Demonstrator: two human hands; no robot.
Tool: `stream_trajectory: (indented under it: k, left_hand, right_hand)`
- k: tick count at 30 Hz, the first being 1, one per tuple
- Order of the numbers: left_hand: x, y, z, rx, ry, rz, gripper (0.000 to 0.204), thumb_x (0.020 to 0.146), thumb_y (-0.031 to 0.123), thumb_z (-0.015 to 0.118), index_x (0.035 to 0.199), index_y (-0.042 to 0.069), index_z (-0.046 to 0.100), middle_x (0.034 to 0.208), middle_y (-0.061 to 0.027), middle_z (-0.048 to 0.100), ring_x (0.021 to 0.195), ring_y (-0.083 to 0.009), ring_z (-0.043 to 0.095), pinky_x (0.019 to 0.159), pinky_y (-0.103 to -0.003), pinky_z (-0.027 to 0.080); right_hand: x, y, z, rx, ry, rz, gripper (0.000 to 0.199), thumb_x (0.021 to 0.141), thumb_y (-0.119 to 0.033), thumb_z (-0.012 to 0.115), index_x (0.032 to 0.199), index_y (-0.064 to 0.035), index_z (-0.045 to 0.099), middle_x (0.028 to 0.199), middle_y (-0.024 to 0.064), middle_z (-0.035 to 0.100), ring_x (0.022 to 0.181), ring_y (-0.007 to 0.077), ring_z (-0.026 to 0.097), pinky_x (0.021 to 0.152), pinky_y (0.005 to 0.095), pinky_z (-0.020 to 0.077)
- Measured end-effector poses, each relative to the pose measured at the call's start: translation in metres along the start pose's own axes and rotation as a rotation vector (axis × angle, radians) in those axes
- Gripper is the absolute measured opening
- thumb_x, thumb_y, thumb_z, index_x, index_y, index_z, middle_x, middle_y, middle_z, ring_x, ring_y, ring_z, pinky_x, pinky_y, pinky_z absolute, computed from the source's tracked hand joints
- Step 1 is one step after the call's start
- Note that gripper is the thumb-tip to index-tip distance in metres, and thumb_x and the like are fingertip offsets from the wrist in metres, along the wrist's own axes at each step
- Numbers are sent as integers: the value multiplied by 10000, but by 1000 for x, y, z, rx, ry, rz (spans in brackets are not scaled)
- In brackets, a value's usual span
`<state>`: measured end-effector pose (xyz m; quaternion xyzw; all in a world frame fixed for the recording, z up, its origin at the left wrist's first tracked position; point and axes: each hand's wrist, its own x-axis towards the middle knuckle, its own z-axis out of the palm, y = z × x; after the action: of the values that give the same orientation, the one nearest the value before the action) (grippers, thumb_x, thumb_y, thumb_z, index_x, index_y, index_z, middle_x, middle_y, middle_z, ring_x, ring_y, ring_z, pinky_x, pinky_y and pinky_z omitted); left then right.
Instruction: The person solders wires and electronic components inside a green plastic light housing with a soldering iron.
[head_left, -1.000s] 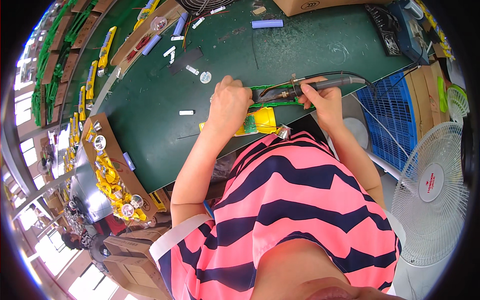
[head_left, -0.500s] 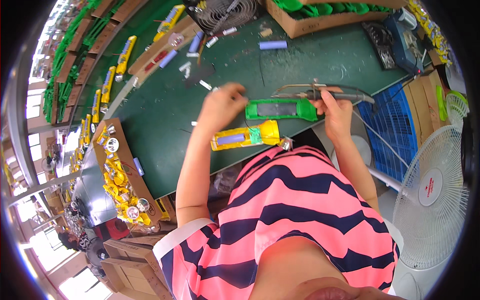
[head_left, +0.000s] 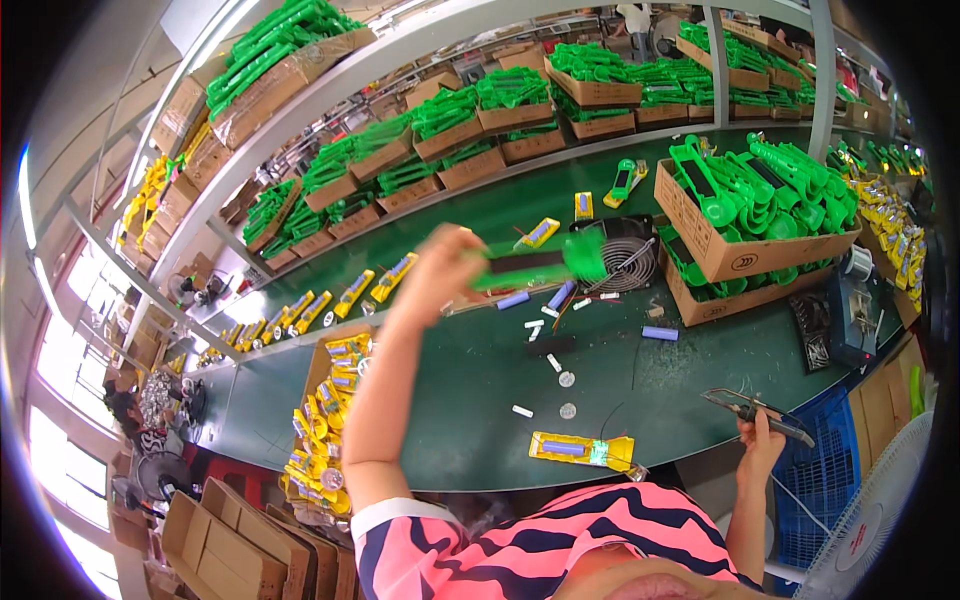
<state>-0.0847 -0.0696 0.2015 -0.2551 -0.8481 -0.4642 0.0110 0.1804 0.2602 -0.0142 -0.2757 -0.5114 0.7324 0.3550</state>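
Note:
My left hand (head_left: 440, 272) is lifted over the far side of the bench, closed around one end of a green plastic flashlight shell (head_left: 530, 266) with a dark panel; both are motion-blurred. A soldering iron (head_left: 746, 408) with a bent metal piece along it is gripped in my right hand (head_left: 762, 445), above the bench's right front part. Close to the front edge lies a yellow flashlight shell (head_left: 545, 447) with a purple battery cell (head_left: 566, 447), a small green board (head_left: 600, 453) and a thin dark wire.
Boxes of green shells (head_left: 742, 255) stand at the back right, beside a round fan (head_left: 625, 262). At left, a carton (head_left: 318, 375) holds yellow shells. Loose purple cells (head_left: 660, 333) and small white parts are scattered mid-bench. A blue crate (head_left: 815, 480) and a white fan (head_left: 860, 530) are at right.
The green shell has left the bench's front and moved up and away in my left hand. My right hand still holds the soldering iron. The view has tilted upward, showing the shelves.

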Motion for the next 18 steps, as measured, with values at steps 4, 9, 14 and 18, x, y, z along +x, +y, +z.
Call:
stream_trajectory:
  k: [4,9,14,18]
  left_hand:
    - [41,67,-83,198,848,429,195,759,67,599,949,86,635,678,-11,599,520,-59,536,459,-181,395]
    - [163,98,-154,1015,1106,1104,244,795,121,536,1032,103,591,970,-87,614,817,-232,597,669,-331,473]
    - [238,63,-183,1381,617,453,396,822,373,487,991,22,558,978,-185,576,908,-345,549,797,-425,426]
    - [294,38,-207,1631,323,400,396,894,181,270,1278,237,348,1133,-195,508,978,-351,526,850,-440,406]
  right_hand:
    - [13,4,0,17,14,-5,129,845,-127,527,905,-19,560,663,18,549,539,67,470,463,187,315]
    - [15,1,14,-17,26,-14,149,833,-148,549,890,-11,550,663,37,565,539,75,487,467,187,336]
    - [-10,-5,23,-77,-34,-59,154,817,-145,566,852,2,538,674,64,582,532,84,496,469,193,368]
    - [-15,0,13,-109,-11,-48,165,810,-145,568,847,12,533,663,79,577,526,86,489,467,207,376]
